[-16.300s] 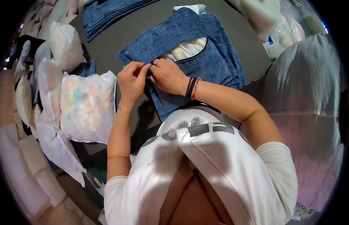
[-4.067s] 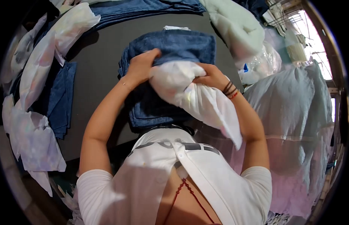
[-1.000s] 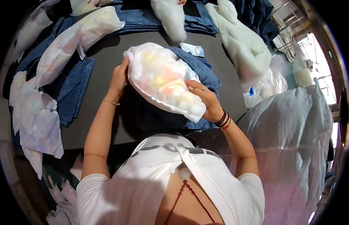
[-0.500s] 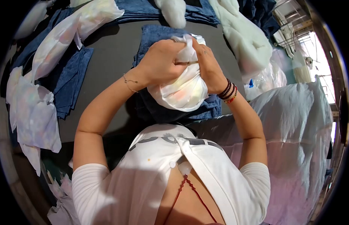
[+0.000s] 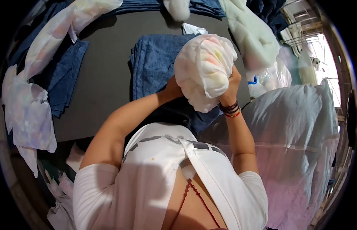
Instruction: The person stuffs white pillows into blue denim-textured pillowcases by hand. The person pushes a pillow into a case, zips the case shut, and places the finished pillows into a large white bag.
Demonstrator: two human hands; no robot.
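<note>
A plump, rounded white cloth bag [image 5: 205, 65], with pink and yellow patches showing through its thin fabric, is held up between my hands. From its left, my left hand [image 5: 173, 88] grips it; those fingers are mostly hidden behind the bag. My right hand [image 5: 231, 84] is closed around the bag's lower right side, partly covered by it. Beneath and to the left lies folded blue denim cloth [image 5: 151, 61] on the dark table [image 5: 105, 69]. A small white piece of cloth [image 5: 193, 29] lies just behind the denim.
Long white stuffed pieces [image 5: 48, 42] and a denim stack [image 5: 69, 76] lie along the left. White fluffy filling [image 5: 253, 42] is at the upper right, near clear plastic [image 5: 274, 78]. A large pale translucent sheet [image 5: 297, 130] drapes on the right. More denim [image 5: 147, 5] lies along the back.
The bag has moved right and toward the camera, turning its rounded side up. My hands have shifted from its gathered top to its sides. More of the folded denim shows.
</note>
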